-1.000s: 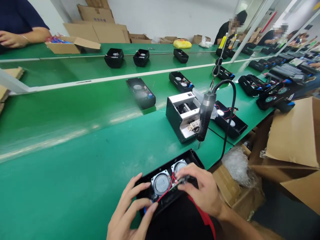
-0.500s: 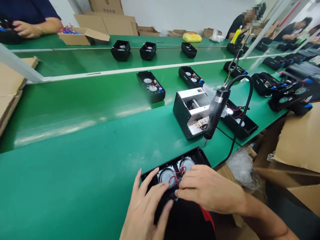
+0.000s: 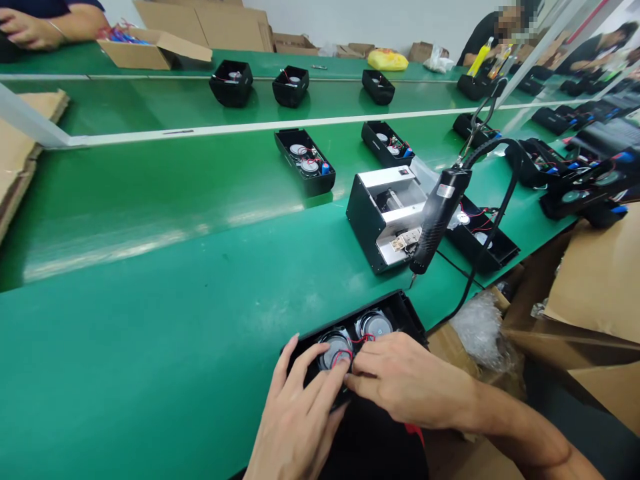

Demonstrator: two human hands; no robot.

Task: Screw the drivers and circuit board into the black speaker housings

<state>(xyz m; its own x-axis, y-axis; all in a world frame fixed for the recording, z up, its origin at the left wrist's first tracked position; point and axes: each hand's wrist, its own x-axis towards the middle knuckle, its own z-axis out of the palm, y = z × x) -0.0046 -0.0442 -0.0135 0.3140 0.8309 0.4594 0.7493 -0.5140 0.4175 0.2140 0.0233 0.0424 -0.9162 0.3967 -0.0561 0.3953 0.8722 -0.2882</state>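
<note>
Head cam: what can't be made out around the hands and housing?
Head view only:
- Where the red wire ends in the black speaker housing: covered by the left hand and right hand.
- Whether either hand grips anything: hidden by the hands themselves.
- Near end of the housing: behind both hands.
- Label text on the electric screwdriver: too small.
- Contents of the cardboard box: too small and blurred.

Head camera faces forward, down; green workbench [image 3: 150,333] ahead; left hand [image 3: 295,427], right hand [image 3: 405,380] near.
</note>
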